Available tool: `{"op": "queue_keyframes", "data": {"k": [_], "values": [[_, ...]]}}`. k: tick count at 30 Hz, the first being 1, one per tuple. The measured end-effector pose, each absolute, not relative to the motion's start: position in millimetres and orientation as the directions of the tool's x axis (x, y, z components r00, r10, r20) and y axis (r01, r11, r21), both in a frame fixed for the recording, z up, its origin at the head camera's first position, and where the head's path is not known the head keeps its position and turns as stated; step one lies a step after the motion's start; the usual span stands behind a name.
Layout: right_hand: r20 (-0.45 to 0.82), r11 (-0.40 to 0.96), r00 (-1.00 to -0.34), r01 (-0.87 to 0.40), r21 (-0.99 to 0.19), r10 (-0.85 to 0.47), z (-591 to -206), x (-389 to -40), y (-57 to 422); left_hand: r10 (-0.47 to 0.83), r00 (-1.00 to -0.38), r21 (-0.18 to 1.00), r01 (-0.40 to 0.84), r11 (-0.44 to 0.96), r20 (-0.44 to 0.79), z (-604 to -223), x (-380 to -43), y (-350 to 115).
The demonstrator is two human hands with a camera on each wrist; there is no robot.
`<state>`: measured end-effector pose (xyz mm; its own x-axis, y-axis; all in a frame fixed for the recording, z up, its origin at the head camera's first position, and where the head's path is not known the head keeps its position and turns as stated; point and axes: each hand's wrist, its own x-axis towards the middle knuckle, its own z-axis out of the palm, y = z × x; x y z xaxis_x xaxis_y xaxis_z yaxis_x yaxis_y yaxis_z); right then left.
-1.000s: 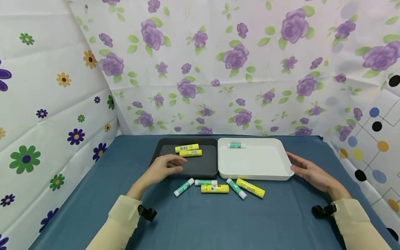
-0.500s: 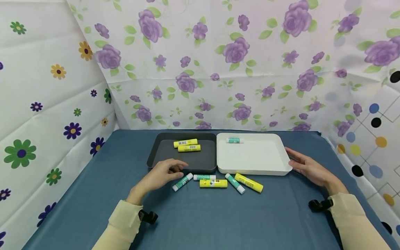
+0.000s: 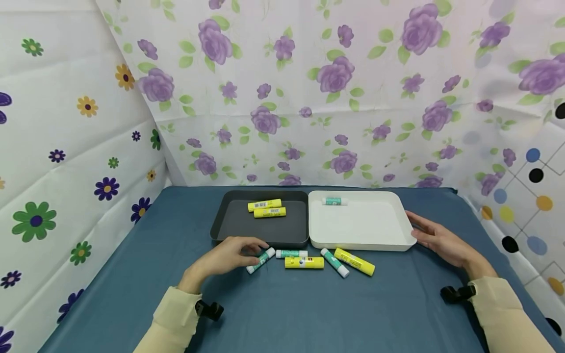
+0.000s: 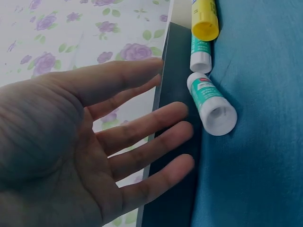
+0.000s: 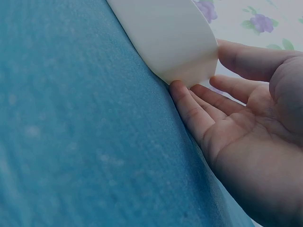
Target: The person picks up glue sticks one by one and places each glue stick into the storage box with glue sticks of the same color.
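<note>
In the head view my left hand (image 3: 229, 256) hovers beside a slanted green-and-white glue stick (image 3: 261, 260), its fingers parted and holding nothing. The left wrist view has this glue stick (image 4: 211, 104) lying just beyond the fingertips, with a gap between. My right hand (image 3: 450, 246) touches the right end of a white tray (image 3: 362, 228). Its fingers (image 5: 191, 111) rest fairly straight against the tray's outer wall, the thumb near the rim. Several more glue sticks lie in front of the trays, including a yellow one (image 3: 304, 263) and a green one (image 3: 292, 253).
A dark grey tray (image 3: 234, 223) adjoins the white one and carries two yellow glue sticks (image 3: 270, 212). One green glue stick (image 3: 334, 201) lies in the white tray. Two more, a green (image 3: 334, 263) and a yellow (image 3: 354, 262), slant on the blue cloth (image 3: 282, 314).
My left hand has moved from over the dark tray's front left toward the viewer, down to the slanted green glue stick. My right hand stays at the white tray's end.
</note>
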<state>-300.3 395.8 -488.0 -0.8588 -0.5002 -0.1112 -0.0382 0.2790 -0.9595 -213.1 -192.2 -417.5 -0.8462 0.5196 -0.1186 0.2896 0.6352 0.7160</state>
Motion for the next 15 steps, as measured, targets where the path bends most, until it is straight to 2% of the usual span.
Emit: {"op": "queue_keyframes", "data": {"k": [6,15], "values": [[-0.111,0.258,-0.857,-0.027,-0.966,-0.504,-489.5,-299.7,394.7,0.533,-0.834,0.724,0.278,0.631,-0.143,-425.7,-211.2,-189.5],[-0.12,0.274,-0.862,-0.022,-0.962,-0.492,-488.3,-300.3,395.4,0.491,-0.852,0.649,0.27,0.711,-0.184,-431.0,-213.5,-179.3]]}}
